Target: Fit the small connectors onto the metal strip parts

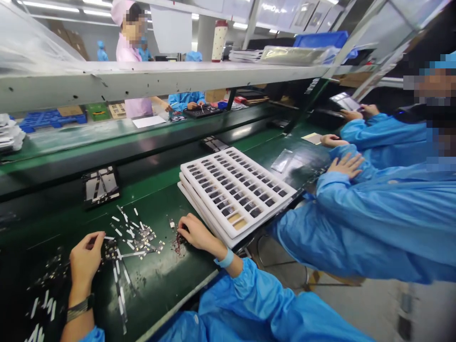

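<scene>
On the green bench, my left hand (86, 256) has its fingers pinched together at the edge of a cluster of small parts with white strips (119, 270); what lies between the fingertips is too small to name. My right hand (195, 232) is bent over a little heap of dark and red wired parts (178, 243), its fingertips closed on something hidden. Between both hands lies a loose pile of small boards and white strips (140, 235). A white foam tray (233, 192) with rows of black parts sits on other trays beyond my right hand.
A black framed unit (101, 186) lies at the left on the line, another (214, 144) behind the trays. A clear bag (282, 161) rests right of the trays. Co-workers in blue sleeves (384, 204) are close at the right. A white shelf beam (160, 78) crosses above the bench.
</scene>
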Tool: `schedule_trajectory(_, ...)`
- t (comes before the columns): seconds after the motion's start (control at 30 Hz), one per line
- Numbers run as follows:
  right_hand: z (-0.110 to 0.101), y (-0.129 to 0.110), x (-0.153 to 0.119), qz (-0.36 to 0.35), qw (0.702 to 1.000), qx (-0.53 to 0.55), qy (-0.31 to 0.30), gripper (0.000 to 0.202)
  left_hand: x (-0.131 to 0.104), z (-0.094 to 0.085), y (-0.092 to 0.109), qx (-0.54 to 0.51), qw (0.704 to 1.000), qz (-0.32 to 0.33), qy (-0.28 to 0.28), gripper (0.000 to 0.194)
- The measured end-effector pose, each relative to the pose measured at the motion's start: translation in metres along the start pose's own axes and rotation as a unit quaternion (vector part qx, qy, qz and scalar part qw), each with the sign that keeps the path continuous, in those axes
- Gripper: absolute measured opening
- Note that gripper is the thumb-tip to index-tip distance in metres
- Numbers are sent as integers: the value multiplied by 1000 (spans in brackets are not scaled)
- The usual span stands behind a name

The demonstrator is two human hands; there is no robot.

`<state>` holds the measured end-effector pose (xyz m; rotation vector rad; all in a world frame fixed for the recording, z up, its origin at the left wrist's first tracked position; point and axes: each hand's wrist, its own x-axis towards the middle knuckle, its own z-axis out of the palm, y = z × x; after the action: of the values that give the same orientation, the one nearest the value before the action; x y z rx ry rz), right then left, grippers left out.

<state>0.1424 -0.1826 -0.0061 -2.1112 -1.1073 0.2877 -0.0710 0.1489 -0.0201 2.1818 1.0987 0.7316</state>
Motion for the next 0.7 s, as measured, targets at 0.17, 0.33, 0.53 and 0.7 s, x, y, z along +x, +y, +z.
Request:
schedule_trajectory(0.17,4,6,-11,-12,998,58,11,11,-12,0,11,-92,996,-23,-1,41)
schedule_trajectory(0.33,17,18,-14,39,986,165,7,20,-15,-3,16,-116,992,-40,19,30)
schedule_trajectory(0.53,18,13,-3,8,986,165,28,26,-17,-16,9,-76,993,-45,77,21)
schedule_trajectory(0.7,11,5,2,-66,988,121,73,20,-17,-17,4,-14,999,-35,33,15)
